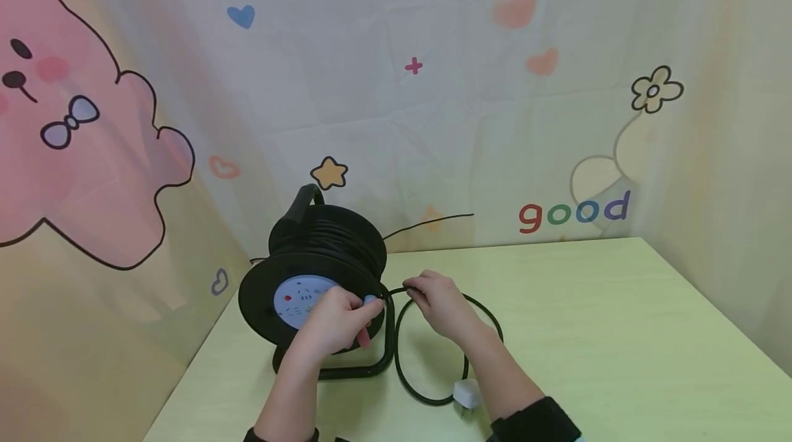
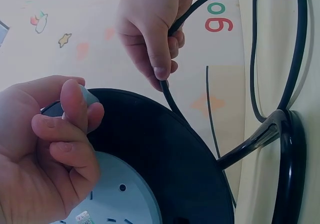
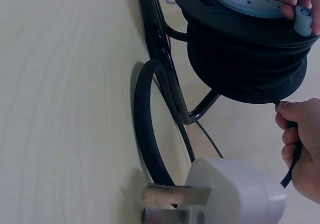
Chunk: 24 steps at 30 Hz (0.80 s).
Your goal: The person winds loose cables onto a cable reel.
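Note:
A black cable reel (image 1: 312,236) with a pale blue socket panel (image 1: 297,297) stands on its tubular frame, much of its cord wound on the drum. My left hand (image 1: 337,322) pinches the light blue crank knob (image 3: 303,22) on the reel's face between thumb and fingers. To the right of the drum, my right hand (image 1: 442,304) grips the black cord (image 2: 172,102) where it leaves the reel. Past this hand the loose cord loops down on the table to a white plug (image 1: 467,394), which lies beside my right forearm with its metal pins showing.
The reel's black carrying handle (image 1: 303,205) rises at the back, and its frame (image 1: 353,372) rests on the pale green table (image 1: 594,332). Behind the table hangs a printed cloth (image 1: 371,84) with hearts, stars and letters.

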Tool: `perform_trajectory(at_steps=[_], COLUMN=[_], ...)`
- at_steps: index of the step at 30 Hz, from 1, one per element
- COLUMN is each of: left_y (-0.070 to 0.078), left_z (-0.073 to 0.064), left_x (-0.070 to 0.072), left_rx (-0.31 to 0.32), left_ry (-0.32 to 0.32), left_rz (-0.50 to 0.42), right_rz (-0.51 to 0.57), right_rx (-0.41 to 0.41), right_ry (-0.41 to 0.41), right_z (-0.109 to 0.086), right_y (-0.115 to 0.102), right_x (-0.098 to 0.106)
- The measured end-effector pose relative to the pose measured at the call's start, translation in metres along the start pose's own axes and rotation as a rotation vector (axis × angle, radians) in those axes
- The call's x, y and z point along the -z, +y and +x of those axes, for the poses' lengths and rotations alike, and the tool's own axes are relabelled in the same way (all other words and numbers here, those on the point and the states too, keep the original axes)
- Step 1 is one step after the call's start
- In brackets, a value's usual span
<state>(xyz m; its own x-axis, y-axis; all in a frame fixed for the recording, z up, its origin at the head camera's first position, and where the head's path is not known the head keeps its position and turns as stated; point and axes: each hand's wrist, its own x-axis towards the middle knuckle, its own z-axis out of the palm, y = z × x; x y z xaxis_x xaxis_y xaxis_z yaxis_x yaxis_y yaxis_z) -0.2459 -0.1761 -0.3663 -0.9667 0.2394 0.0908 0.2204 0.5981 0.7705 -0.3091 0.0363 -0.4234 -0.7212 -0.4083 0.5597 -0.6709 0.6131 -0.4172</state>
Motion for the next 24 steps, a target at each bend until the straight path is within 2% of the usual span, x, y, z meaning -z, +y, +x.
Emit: perform_trajectory(at_steps=[5, 11, 13, 17, 21, 24], left_y=[0.000, -0.001, -0.001, -0.001, 0.000, 0.001], left_z=[-0.001, 0.000, 0.001, 0.000, -0.002, -0.003], left_x=[0.000, 0.001, 0.001, 0.003, 0.003, 0.003], left_rx=[-0.010, 0.000, -0.001, -0.001, -0.003, -0.007], left_ry=[-0.003, -0.012, -0.016, -0.026, -0.021, -0.013], left_rz=[-0.005, 0.016, 0.023, 0.014, 0.007, 0.017], right_rz=[-0.013, 0.064, 0.085, 0.018, -0.068, -0.039], right_rx=[-0.009, -0.154, -0.178, -0.209, -0.311, -0.392], right_ry=[0.001, -0.030, -0.048, -0.060, -0.043, -0.051], right_z=[0.000, -0.001, -0.002, -0.005, -0.010, -0.011], right_y=[0.000, 0.000, 0.000, 0.004, 0.010, 0.012], right_x=[0.002, 0.011, 0.014, 0.020, 0.026, 0.033])
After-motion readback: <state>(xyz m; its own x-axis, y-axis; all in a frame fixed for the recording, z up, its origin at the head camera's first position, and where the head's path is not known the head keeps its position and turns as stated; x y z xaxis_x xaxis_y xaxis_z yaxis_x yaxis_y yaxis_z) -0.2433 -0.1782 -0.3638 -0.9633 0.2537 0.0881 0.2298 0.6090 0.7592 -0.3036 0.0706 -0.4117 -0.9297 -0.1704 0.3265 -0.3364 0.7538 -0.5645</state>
